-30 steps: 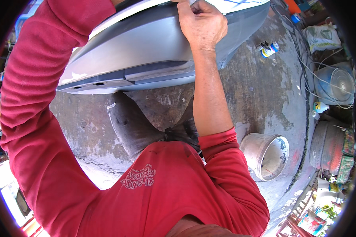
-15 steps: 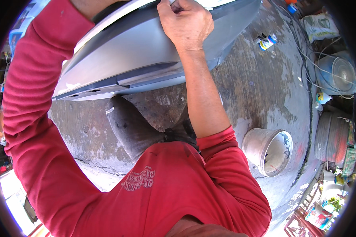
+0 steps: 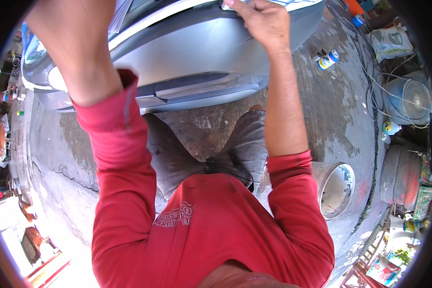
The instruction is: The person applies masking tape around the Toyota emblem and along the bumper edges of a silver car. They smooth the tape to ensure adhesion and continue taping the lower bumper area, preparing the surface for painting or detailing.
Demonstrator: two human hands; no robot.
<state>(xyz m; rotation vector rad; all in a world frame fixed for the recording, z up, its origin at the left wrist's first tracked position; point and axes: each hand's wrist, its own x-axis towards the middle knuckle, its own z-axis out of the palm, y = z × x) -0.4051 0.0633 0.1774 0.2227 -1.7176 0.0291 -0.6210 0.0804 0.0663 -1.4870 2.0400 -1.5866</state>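
Note:
In front of me is a silver-grey car bumper (image 3: pixel 192 53) with a darker lower trim. A white strip (image 3: pixel 151 20) that looks like masking runs along its upper edge. My right hand (image 3: pixel 264 21) is at that edge, fingers bent and pinching a small white piece (image 3: pixel 224 6) by the thumb tip. What exactly it is, I cannot make out. My left hand (image 3: pixel 72 33) is raised at the upper left over the bumper's left end, smeared by motion. The top of the picture cuts off its fingers.
A dirty white bucket (image 3: pixel 336 192) stands on the worn concrete floor at my right. Beyond it are a blue-and-white can (image 3: pixel 328 60), loose cables (image 3: pixel 369 81), a pale sack (image 3: pixel 390 43), a blue drum (image 3: pixel 408 98) and stacked tires (image 3: pixel 401 168). My knees are beneath the bumper.
My left arm has swung inward to the right, bringing the hand into view. My right hand has shifted right along the bumper edge. The bumper's left end now shows.

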